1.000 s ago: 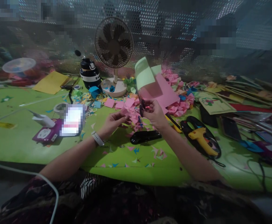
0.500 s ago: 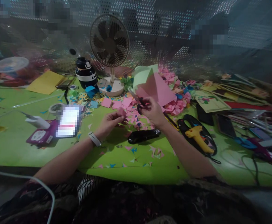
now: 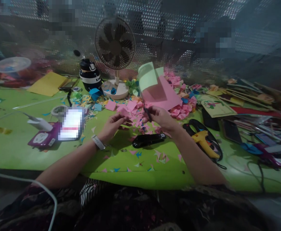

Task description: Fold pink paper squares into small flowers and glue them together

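Note:
My right hand (image 3: 163,118) is closed round the black handles of a pair of scissors (image 3: 147,113). The blades point up and away, over pink scraps and sheets. Left of it, my left hand (image 3: 113,125), with a white band on the wrist, is pinched at thumb and fingers. A small piece of pink paper (image 3: 124,111) shows at these fingertips, partly hidden by them. Behind the hands lie a large pink sheet (image 3: 164,93) and a curled light green sheet (image 3: 147,76). Small cut paper scraps (image 3: 139,120) cover the table between the hands. A black stapler (image 3: 148,140) lies just below.
A fan (image 3: 115,45) and a dark bottle (image 3: 89,77) stand at the back. On the left are a lit phone (image 3: 71,123) and a purple power strip (image 3: 42,139). A yellow glue gun (image 3: 206,143) rests at right, beside cables, phones and sticks. Folded pink paper pieces (image 3: 181,110) are heaped behind.
My right hand has turned and lowered slightly, and the scissors now point more steeply away. My left hand has drawn slightly left. The green sheet's curled end has lifted.

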{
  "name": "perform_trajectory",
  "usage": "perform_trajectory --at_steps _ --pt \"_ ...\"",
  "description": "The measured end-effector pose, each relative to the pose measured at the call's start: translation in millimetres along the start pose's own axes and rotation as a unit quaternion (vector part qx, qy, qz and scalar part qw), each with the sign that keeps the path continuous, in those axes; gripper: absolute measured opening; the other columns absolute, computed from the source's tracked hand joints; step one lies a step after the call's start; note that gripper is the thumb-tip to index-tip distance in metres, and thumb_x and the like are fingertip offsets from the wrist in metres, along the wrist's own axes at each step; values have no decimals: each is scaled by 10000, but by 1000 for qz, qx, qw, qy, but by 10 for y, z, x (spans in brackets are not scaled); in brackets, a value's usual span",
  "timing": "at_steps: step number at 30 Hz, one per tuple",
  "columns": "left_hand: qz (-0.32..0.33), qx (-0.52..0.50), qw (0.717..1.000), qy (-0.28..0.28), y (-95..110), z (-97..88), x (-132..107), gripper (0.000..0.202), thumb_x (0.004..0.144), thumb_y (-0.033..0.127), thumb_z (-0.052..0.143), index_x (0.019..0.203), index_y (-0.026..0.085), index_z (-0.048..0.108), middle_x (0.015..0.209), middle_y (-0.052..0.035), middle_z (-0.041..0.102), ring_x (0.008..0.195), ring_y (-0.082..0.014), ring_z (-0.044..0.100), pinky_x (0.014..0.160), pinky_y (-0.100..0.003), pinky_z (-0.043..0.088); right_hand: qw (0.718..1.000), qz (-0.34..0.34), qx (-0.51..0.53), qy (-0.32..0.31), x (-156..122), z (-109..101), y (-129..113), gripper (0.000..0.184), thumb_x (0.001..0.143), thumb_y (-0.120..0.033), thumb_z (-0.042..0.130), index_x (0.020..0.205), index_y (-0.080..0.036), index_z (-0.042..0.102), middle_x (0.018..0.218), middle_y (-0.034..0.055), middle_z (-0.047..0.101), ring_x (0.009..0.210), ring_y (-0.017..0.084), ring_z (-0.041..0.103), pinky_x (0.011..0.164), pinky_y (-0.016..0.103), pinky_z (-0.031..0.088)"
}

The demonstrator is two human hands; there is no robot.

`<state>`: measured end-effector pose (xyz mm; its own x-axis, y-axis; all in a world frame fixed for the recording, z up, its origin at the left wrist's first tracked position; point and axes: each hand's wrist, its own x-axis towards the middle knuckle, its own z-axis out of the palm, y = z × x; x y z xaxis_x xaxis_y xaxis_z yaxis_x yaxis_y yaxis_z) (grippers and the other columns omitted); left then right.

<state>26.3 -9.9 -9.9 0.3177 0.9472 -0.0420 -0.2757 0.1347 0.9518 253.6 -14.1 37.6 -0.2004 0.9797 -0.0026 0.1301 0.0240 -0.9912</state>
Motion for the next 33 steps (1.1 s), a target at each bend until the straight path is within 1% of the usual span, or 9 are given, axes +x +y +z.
perform_trajectory --at_steps 3,6,8,11,17,23,28,33 --pt "11 -6 1000 22 40 12 -18 387 674 444 851 858 157 667 829 -47 741 707 -167 722 594 -249 565 997 27 -44 -61 -36 40 1 496 606 -538 884 855 -187 637 810 23 683 709 144 642 688 307 566" --pt "28 -21 999 39 79 26 -29 372 671 433 849 842 152 673 806 -41 738 695 -152 721 578 -220 549 992 29 -97 -79 -43 50 13 455 632 -536 861 827 -190 638 771 17 664 695 142 609 647 290 527" --pt "34 -29 998 48 95 34 -31 373 657 426 854 826 150 669 786 -34 733 679 -143 717 567 -210 541 988 32 -125 -90 -44 51 19 431 669 -537 832 833 -188 639 770 15 655 696 141 598 647 291 509" --pt "38 -38 997 57 98 44 -34 380 636 417 864 799 154 644 764 -21 721 664 -140 715 570 -214 543 981 42 -155 -113 -48 56 32 422 687 -546 807 818 -186 629 778 18 651 704 145 596 660 294 488" --pt "44 -35 997 51 87 49 -38 385 654 432 857 821 153 650 776 -27 724 683 -147 718 611 -237 560 979 40 -168 -107 -46 69 73 422 694 -558 792 811 -194 616 740 5 635 655 135 584 606 276 462" --pt "50 -28 997 55 76 30 -22 402 686 474 838 856 161 652 795 -37 736 721 -157 722 667 -270 579 980 30 -168 -101 -37 72 77 378 696 -525 800 773 -203 618 729 6 630 654 141 570 627 291 472" --pt "57 -25 997 53 50 12 -9 428 694 501 839 859 162 636 793 -29 727 753 -160 727 684 -270 579 980 33 -165 -104 -34 67 64 378 698 -524 799 767 -199 619 737 12 636 670 148 583 651 301 486" --pt "50 -15 998 41 42 5 -1 425 699 493 844 863 157 643 806 -35 732 755 -161 731 698 -275 583 976 45 -184 -105 -43 66 57 357 731 -520 771 792 -199 626 752 20 658 660 153 603 615 294 474"
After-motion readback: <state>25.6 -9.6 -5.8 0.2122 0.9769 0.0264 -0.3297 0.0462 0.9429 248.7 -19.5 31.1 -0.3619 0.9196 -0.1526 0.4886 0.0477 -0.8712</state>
